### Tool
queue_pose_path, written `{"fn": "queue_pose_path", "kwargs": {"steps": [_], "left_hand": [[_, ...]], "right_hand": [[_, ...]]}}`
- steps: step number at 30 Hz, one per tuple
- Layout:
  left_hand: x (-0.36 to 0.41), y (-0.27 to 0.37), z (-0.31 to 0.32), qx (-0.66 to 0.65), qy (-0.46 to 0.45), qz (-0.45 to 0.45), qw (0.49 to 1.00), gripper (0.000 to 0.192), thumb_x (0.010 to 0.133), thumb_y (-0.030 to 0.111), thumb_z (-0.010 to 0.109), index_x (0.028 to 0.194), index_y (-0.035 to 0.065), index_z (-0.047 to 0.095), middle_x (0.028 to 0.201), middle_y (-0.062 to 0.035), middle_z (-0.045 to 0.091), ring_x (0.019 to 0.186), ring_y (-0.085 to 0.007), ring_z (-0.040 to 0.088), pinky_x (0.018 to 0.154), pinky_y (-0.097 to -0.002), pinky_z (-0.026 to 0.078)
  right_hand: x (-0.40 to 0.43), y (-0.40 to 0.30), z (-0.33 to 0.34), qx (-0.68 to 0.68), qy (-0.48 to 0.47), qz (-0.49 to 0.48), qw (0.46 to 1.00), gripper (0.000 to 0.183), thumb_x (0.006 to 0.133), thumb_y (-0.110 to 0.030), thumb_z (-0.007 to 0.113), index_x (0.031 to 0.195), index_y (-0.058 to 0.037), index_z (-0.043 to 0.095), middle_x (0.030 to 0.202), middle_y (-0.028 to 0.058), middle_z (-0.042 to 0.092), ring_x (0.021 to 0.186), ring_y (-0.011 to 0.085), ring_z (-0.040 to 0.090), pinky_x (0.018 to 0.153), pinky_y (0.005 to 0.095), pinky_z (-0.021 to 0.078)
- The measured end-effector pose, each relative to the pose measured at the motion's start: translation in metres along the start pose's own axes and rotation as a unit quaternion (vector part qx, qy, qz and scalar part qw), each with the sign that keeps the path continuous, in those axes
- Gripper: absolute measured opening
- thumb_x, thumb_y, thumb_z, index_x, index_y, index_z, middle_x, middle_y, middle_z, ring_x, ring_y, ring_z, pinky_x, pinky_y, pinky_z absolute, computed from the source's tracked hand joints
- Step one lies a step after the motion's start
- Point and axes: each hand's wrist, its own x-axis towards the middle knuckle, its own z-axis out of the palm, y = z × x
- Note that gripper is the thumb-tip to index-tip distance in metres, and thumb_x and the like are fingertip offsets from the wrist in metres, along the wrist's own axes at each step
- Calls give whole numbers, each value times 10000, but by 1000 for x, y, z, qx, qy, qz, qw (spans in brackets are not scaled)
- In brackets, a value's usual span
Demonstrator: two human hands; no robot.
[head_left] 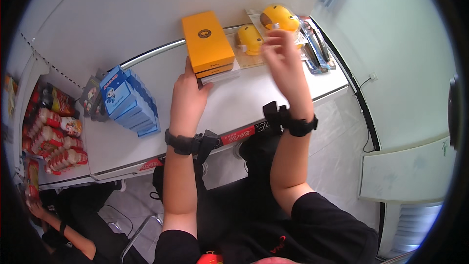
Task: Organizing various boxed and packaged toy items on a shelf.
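Note:
Two flat orange-yellow boxes (210, 44) lie stacked on something white on the white shelf (220, 99). My left hand (190, 93) is at their near left corner, fingers along the left side and thumb at the front; whether it grips or only touches them, I cannot tell. Blurred, my right hand (281, 58) is raised over the shelf in front of yellow, rounded items in clear packs (250, 40), fingers bent, with nothing visible in it. Another such yellow item (280, 18) sits farther back. Both wrists wear black straps.
Left of my left hand stands a leaning stack of blue boxes (130, 99), beside dark packets (93, 97). Red-capped bottles (55, 137) fill the far left. Long blister packs (318, 49) lie at the right end. Another person's hand (36, 209) is at the lower left, near a chair.

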Motion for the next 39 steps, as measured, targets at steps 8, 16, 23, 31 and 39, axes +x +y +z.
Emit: {"fn": "queue_pose_path", "kwargs": {"steps": [8,16,23,31,39], "left_hand": [[-10,4,-3,8,48,10,999,737,833,99,762,1431,-99,379,1171,-287,651,1060,-437,651,890,-447,552],[-91,86,-103,91,25,-148,984,575,792,271,837,1236,35,557,1086,-167,646,902,-362,676,796,-392,549],[-56,21,-103,353,323,-42,877,607,819,323,773,1358,121,581,1362,-180,576,1081,-369,666,904,-441,548],[-59,4,-129,209,269,-10,940,593,792,188,760,1368,137,630,1298,-192,650,1126,-336,679,955,-416,536],[-62,-5,-138,69,256,-30,964,610,800,170,783,1383,119,613,1264,-192,663,1144,-303,664,962,-389,522]], "right_hand": [[4,4,-19,-22,119,64,991,293,984,-208,609,1147,35,584,907,116,696,748,142,618,694,279,500],[-7,-27,9,32,60,11,998,249,969,-153,629,1138,20,571,870,67,657,732,105,590,677,251,488],[-13,-42,29,46,15,-6,999,213,957,-129,643,1113,2,581,846,55,661,703,102,591,648,254,494],[-17,-41,40,47,-6,-21,999,191,944,-108,651,1085,6,589,814,54,656,670,96,585,603,249,484],[-28,-55,57,84,-77,-41,993,198,941,-100,648,1102,-2,585,827,87,682,707,149,647,603,280,495]]}}
